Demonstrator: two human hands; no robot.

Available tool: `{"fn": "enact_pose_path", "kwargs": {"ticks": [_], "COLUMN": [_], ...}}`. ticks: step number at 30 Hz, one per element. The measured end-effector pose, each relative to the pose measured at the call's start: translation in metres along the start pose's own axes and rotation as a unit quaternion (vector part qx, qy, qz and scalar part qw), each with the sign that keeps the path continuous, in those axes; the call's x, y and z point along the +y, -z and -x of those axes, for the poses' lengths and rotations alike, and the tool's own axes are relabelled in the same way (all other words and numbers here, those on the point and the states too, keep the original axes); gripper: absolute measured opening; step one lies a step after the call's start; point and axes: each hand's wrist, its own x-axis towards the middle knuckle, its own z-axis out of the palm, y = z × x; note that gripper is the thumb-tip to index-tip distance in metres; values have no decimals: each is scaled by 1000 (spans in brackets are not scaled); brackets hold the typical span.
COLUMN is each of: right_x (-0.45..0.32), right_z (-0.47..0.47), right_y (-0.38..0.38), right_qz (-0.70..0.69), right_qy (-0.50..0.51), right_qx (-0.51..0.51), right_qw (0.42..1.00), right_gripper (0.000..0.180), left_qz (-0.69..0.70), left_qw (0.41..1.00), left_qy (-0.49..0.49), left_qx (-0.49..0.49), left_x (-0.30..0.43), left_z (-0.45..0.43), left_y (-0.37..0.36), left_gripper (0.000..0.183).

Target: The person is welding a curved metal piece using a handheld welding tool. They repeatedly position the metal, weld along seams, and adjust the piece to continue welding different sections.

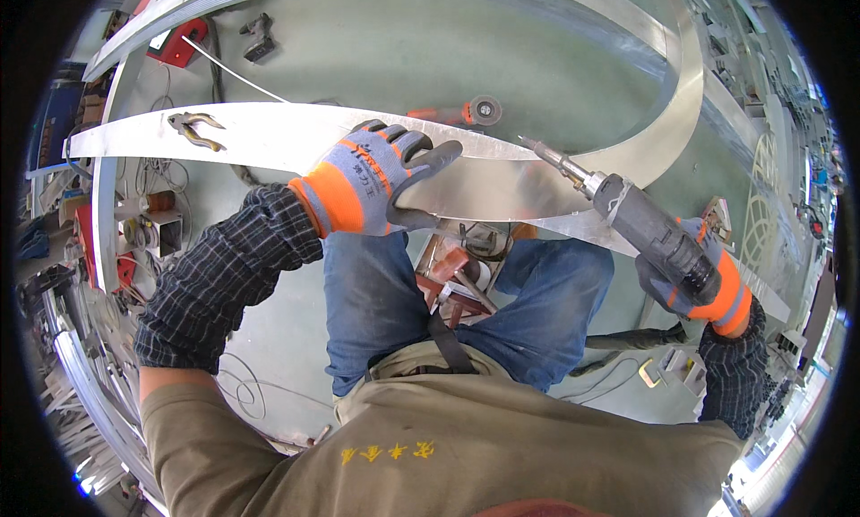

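My left hand [376, 177], in a grey and orange work glove, rests on the edge of a curved sheet-metal piece [484, 188], its thumb and fingers spread. My right hand [705, 275], in a matching glove, grips a dark power screwdriver [645, 228] at the right. The tool's thin bit points up and left, just above the far edge of the curved metal. Combination pliers [196, 130] with yellowish handles lie on the left part of the bright metal strip [269, 130]. Part of my right hand is hidden behind the tool body.
Beyond the metal, an orange angle grinder [463, 112], a cordless drill [259, 36] and a red machine [178, 43] stand or lie on the floor. Between my legs, a box holds a hammer [474, 288] and other tools. Cables and a metal frame are at left.
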Motion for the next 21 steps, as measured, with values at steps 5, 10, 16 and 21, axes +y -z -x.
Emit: {"fn": "enact_pose_path", "kwargs": {"ticks": [5, 10, 16, 21], "right_x": [-4, -19, -29, -25], "right_z": [-5, -21, -47, -53], "right_y": [15, 24, 38, 33], "right_qz": [27, -63, -105, -83], "right_qy": [-2, -17, -110, -82], "right_qx": [-49, -67, -191, -179], "right_qw": [998, 996, 970, 977], "right_gripper": [59, 49, 50, 55], "left_qz": [39, 44, 47, 50], "left_qw": [999, 999, 999, 998], "left_qy": [-8, -4, 2, -41], "left_qx": [7, 9, -13, 4], "left_x": [0, 2, -2, -8], "left_z": [1, -1, -1, 0], "left_y": [2, 0, -1, -5], "left_gripper": [96, 96, 95, 92]}}
